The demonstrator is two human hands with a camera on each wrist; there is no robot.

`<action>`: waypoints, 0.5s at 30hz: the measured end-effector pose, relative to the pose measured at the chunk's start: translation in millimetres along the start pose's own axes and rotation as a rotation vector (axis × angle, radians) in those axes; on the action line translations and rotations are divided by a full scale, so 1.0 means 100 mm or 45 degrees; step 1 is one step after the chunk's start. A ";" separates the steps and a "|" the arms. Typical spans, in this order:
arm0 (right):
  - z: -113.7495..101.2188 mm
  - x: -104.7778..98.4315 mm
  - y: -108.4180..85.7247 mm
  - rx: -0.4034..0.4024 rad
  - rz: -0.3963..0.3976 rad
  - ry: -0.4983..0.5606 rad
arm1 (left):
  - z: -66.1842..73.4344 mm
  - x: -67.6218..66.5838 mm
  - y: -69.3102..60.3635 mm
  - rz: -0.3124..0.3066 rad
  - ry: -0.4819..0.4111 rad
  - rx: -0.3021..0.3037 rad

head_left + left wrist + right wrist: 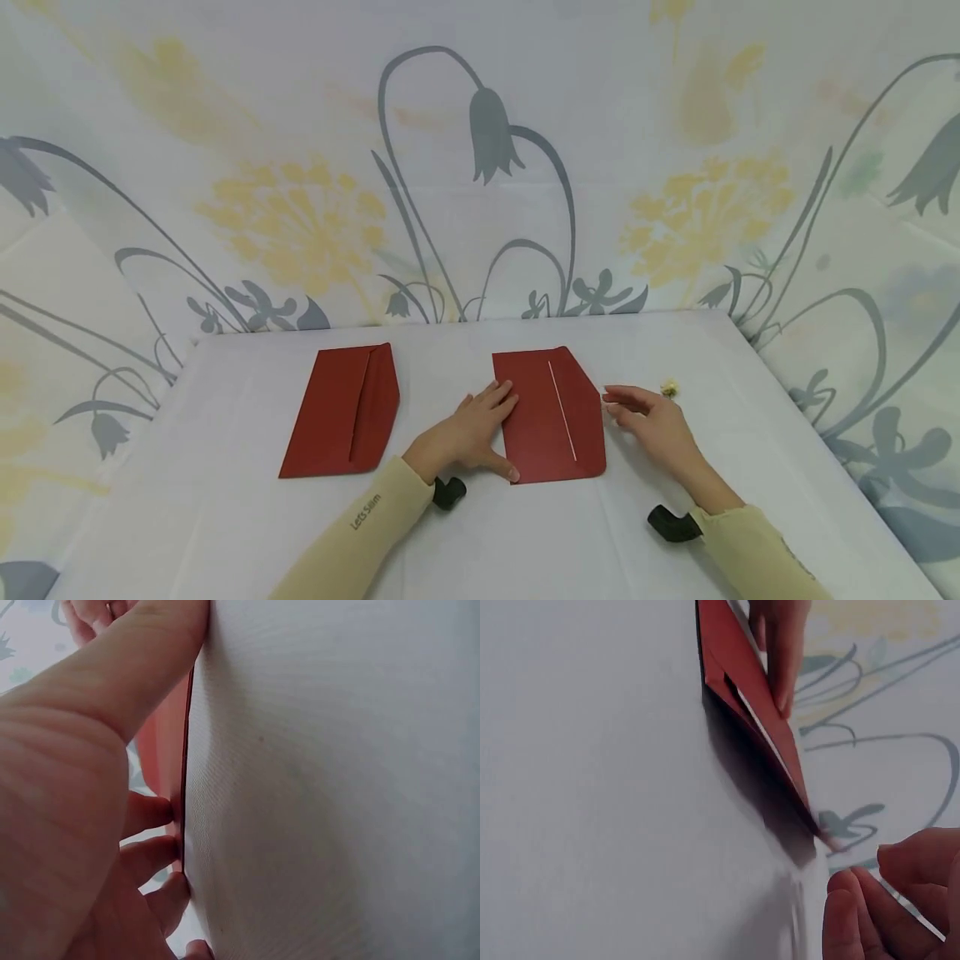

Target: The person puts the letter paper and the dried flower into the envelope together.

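Note:
A red envelope (pixel 536 417) lies on the white table with its flap spread to the right. A thin white edge (pixel 562 410) shows along its opening. My left hand (pixel 476 429) rests on the envelope's left side, fingers and thumb spread along that edge. In the left wrist view, the fingertips (pixel 154 855) touch the envelope's edge. Just beyond the flap's tip is my right hand (pixel 652 425), its fingers loosely bent. The right wrist view has this hand beside the slightly raised flap (pixel 795 787), with nothing visible in its fingers.
A second red envelope (pixel 330 412) lies to the left, its flap also pointing right. A small yellow flower (pixel 669 388) sits just past my right hand. Flower-patterned fabric (pixel 480 233) hangs behind the table (pixel 187 467). Black wrist devices (pixel 673 525) sit near both cuffs.

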State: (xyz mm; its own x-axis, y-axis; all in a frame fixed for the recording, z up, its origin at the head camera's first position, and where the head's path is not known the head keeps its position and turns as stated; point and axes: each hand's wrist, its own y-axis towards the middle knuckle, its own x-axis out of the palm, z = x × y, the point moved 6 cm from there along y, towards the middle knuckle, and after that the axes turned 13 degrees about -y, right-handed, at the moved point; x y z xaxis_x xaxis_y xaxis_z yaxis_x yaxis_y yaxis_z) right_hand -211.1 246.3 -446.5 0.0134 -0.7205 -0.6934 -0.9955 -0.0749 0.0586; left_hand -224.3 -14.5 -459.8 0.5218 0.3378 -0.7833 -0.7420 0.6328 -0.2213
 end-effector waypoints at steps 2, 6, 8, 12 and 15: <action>0.10 -0.12 -0.02 0.042 0.024 -0.016 | 0.00 0.01 0.00 0.004 0.006 0.001; 0.32 -0.36 -0.06 0.113 0.070 -0.017 | 0.03 0.01 0.01 0.007 0.020 -0.005; 0.41 -0.47 -0.08 0.150 0.088 -0.041 | 0.04 0.01 0.01 0.006 0.021 -0.010; 0.55 -0.63 -0.10 0.212 0.119 -0.112 | 0.02 0.01 0.00 0.008 0.023 -0.018; 0.65 -0.68 -0.09 0.242 0.120 -0.154 | 0.01 0.01 -0.03 0.002 0.023 -0.030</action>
State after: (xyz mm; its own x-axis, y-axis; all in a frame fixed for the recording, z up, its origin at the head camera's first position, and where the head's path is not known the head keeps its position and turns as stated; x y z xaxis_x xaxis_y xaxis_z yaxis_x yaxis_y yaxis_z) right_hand -209.6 340.7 -446.3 -0.0803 -0.6294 -0.7729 -0.9918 0.1280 -0.0012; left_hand -221.3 -15.2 -459.9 0.5134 0.3262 -0.7938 -0.7527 0.6154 -0.2339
